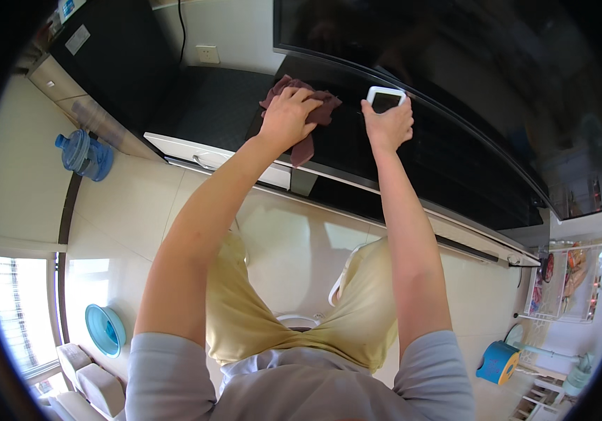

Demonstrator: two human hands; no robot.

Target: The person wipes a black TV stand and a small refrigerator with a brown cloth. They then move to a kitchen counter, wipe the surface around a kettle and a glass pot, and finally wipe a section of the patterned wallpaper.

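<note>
My left hand (288, 117) presses on a crumpled maroon cloth (327, 109) that lies on the glossy black top of a long low cabinet (343, 142). One end of the cloth hangs towards the cabinet's front edge. To the right, my right hand (389, 123) grips a small white-framed device with a dark face (386, 100), held at or just above the black top. My fingers wrap its right side and my thumb is on its left; whether it touches the surface I cannot tell. Behind both hands stands a large dark television screen (437, 58).
A black appliance or cabinet (122, 68) stands at the upper left, near a wall socket (208, 54). On the floor are a blue water bottle (86, 155), a turquoise basin (105, 330) and a blue-and-yellow stool (497, 362). White wire racks (564, 284) stand at the right. A white drawer front (190, 150) juts out.
</note>
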